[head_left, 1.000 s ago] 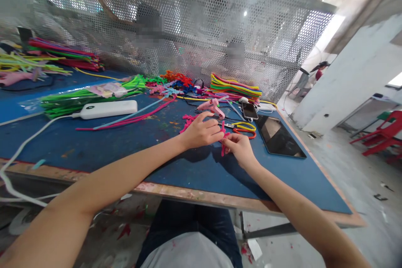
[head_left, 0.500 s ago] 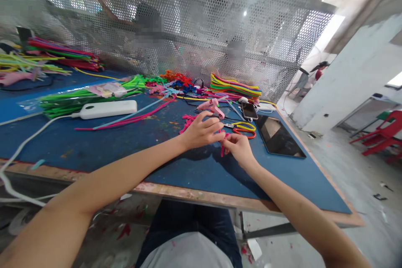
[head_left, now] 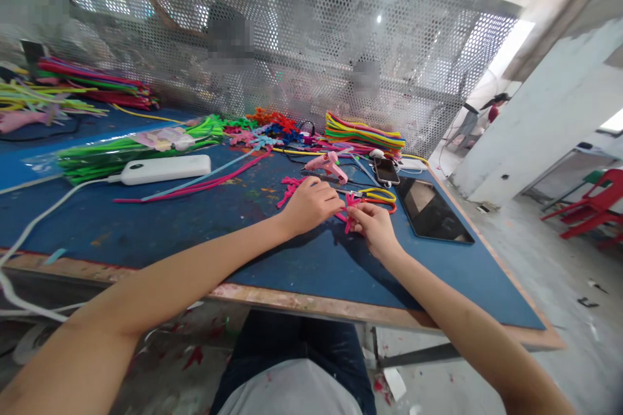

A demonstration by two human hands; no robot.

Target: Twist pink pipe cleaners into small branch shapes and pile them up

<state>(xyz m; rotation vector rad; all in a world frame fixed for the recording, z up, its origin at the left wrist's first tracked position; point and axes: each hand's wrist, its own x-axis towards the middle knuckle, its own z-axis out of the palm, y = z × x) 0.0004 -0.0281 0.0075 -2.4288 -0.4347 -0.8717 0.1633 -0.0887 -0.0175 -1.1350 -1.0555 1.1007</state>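
Note:
A bright pink branched shape of pipe cleaner (head_left: 351, 200) is held up over the blue tabletop. My right hand (head_left: 374, 228) pinches it between thumb and fingers from the right. On its left side, my left hand (head_left: 314, 209) is closed with its fingertips at one of the arms; the fingers partly hide the grip. Just behind my left hand lie more pink pipe-cleaner pieces (head_left: 290, 188). A pink glue gun (head_left: 327, 166) rests beyond them. Scissors (head_left: 379, 196) with yellow and orange handles lie behind my right hand.
A tablet (head_left: 435, 211) and a phone (head_left: 386, 171) lie to the right. A white power bank (head_left: 165, 170) with a cable is at left, near bagged green pipe cleaners (head_left: 107, 154). A colourful bundle (head_left: 363, 133) sits by the perforated metal screen (head_left: 302, 32).
The pink shape has turned, and more of its arms now show above my right fingers. My left hand has flattened and lowered its raised fingers.

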